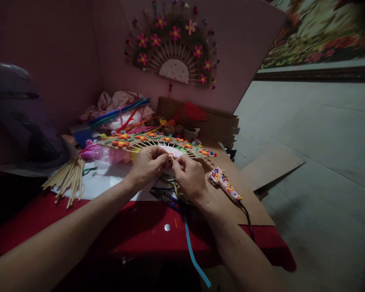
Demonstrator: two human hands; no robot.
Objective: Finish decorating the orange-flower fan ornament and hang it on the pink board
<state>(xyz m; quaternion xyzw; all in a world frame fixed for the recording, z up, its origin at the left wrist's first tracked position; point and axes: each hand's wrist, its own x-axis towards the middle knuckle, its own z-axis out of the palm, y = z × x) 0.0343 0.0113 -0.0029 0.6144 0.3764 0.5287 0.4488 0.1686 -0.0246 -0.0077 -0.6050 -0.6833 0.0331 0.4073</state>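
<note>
A half-round craft fan (134, 140) with orange flowers, thin sticks and a white centre piece (174, 151) lies tilted in front of me. At its lower middle my left hand (149, 165) pinches with thumb and forefinger. Close beside it, my right hand (189, 175) is closed in a pinch too. A thin orange string (170, 156) shows between the fingertips of both hands, right against the fan's white centre. Its knot or loop is too small to make out. Under the hands are pliers (161, 194), partly hidden by my right hand.
A bundle of wooden sticks (69, 178) lies left on white paper (109, 178). At right, a flower-patterned glue gun (225, 184) rests on cardboard (246, 209), its cord running off the front. A blue strip (192, 251) hangs over the red cloth's edge. Pipe cleaners (121, 111) are piled behind.
</note>
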